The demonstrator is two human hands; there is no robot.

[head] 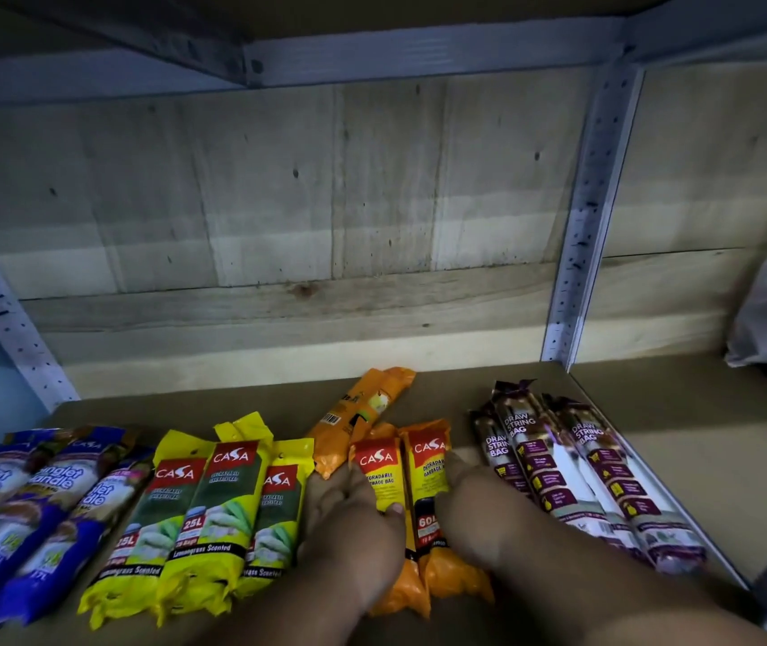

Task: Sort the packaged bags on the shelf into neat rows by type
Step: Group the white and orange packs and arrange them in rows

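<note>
- So, left hand (349, 519) and right hand (475, 510) lie flat, fingers loose, flanking two orange packs (412, 477) — not pinching.
- Yellow packs (214, 510) sit just left.

Four groups lie flat along the shelf (680, 459): blue packs (32, 505) at 8 o'clock, yellow packs (214, 510) beside them, orange packs (419, 477) centre with one askew behind, purple packs (572, 468) at 4 o'clock.
</note>
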